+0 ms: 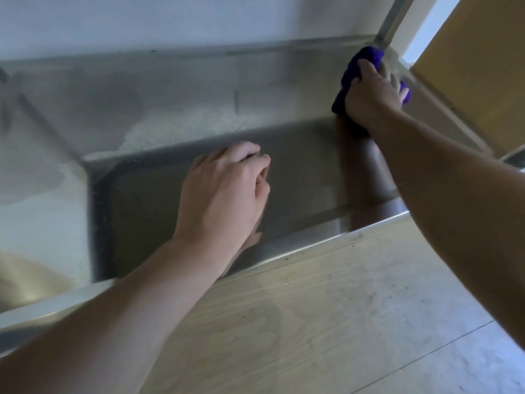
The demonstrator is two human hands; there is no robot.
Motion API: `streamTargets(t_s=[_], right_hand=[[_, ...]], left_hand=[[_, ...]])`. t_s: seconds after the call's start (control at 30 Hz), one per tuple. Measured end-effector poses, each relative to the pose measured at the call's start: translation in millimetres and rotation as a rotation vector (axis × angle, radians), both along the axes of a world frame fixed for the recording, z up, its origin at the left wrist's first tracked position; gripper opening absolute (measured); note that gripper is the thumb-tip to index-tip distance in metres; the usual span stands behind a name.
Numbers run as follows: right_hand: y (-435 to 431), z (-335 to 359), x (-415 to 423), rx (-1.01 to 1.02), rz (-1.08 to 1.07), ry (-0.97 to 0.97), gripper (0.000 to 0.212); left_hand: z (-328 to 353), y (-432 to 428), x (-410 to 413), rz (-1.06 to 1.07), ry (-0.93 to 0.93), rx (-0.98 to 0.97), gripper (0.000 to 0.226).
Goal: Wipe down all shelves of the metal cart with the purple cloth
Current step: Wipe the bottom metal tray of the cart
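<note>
Head view: the camera looks down over both bare forearms into one tray-like shelf of the metal cart.
Floor (341, 322): pale wood-look boards with dark specks fill the near right, up to the cart's front edge.
Front rim (298, 240): a bright steel lip runs diagonally from the lower left up to the right; both forearms cross over it.
Left hand (224, 191): it rests knuckles-up on the shelf bottom near the middle, with loosely curled fingers, the thumb tucked against the index finger, and nothing visible in its hold.
Shelf (306, 172): the dull grey steel bottom is darker than its raised sides and shows a dark reflection of the right forearm.
Back side of the shelf (184, 95): it is lighter and blurred, with a whitish speckled patch (181, 129) along its foot, left of centre.
Right hand (369, 95): reached into the far right corner, it has its fingers wrapped round the cloth and grips it.
Purple cloth (360, 59): bunched in the right hand, it is pressed against the back side of the shelf at the far right corner, touching the foot of the post.
Post (392, 21): a steel upright rises from that corner and leaves the picture at the top.
Wall (170, 18): a plain white surface lies behind the cart.
Wooden panel (483, 66): a tan flat surface stands to the right, beyond the post.
</note>
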State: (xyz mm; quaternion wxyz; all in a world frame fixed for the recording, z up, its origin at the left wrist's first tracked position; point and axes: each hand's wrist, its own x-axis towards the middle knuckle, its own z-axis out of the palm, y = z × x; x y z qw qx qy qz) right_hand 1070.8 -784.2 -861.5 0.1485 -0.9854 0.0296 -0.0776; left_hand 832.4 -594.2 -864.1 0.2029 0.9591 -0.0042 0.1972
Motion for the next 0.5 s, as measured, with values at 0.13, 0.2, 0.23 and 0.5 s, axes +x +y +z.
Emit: streamTargets(t_s=[0.13,0.2,0.23,0.5], right_hand=[[77,-7,-37,-0.023,0.326,-0.062,0.049],[117,-13,-64,-0.001,0.561,-0.086,0.049],[129,-15,-74,0.022,0.630,-0.083,0.049],[-12,-12,-48,0.044,0.355,-0.091,0.048]], left_hand=[[1,-1,0,0.011,0.006,0.000,0.027],[2,1,-2,0.007,0.013,-0.013,0.024],[4,2,-4,-0.001,0.014,-0.021,0.023],[4,1,-7,-0.001,0.002,-0.052,0.029]])
